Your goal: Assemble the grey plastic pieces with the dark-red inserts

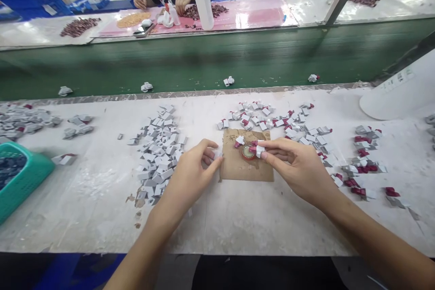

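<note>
My right hand [295, 165] pinches a small white-and-dark-red part [260, 150] over the right side of a small round dish [248, 152]. The dish sits on a brown cardboard square [247, 173], with another white-and-red piece [239, 140] at its upper left. At the cardboard's left edge, my left hand [195, 165] has thumb and forefinger closed around a small pale piece [217, 153], partly hidden by the fingers. A heap of light grey pieces [159, 145] lies just left of that hand. White-and-red pieces [265, 115] are scattered behind and right of the cardboard.
A green basket [30, 186] stands at the left edge and a large white container [401, 88] at the right. Beyond the table runs a green belt [190, 61] carrying several small pieces. Across it, a person's hands [183, 1] are near a white bottle [203, 4].
</note>
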Available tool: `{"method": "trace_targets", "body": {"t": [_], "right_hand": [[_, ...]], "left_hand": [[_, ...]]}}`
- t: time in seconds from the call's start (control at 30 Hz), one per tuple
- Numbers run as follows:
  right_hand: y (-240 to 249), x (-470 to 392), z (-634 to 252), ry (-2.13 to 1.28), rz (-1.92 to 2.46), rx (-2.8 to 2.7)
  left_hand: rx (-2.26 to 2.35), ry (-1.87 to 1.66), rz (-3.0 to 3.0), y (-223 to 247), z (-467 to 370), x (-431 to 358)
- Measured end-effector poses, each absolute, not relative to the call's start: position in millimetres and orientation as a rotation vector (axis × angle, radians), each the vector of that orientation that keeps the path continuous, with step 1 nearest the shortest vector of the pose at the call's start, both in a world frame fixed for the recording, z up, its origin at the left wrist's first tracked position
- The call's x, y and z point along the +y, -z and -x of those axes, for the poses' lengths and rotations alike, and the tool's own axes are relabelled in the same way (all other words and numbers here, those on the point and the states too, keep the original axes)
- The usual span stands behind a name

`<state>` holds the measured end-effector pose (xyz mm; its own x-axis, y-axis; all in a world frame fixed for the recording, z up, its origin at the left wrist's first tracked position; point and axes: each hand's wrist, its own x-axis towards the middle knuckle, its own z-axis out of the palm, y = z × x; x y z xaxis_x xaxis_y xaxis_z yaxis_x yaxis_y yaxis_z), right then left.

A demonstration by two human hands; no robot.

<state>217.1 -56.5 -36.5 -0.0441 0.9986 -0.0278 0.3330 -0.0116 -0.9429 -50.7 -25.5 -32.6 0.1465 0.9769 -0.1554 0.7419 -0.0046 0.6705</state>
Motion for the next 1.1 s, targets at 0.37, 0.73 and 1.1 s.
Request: {"method": "trace_targets", "body": {"t": [0.37, 0.73, 1.1], "right_hand": [[39.0, -56.6, -217.1, -1.079, 1.436, -1.462], [39.2, -54.5, -219.0, -1.092, 1.388, -1.417], [35.3, -49.5, -225.8, -1.431, 1.121, -0.958]], "left_hand": [[1.706, -0.451, -1.746, 28.2, 44.0, -21.9], [1.686, -0.585, -1.734, 29.7, 48.2, -29.5], [1.074, -0.912, -1.257, 16.1, -7.9, -31.5]]}}
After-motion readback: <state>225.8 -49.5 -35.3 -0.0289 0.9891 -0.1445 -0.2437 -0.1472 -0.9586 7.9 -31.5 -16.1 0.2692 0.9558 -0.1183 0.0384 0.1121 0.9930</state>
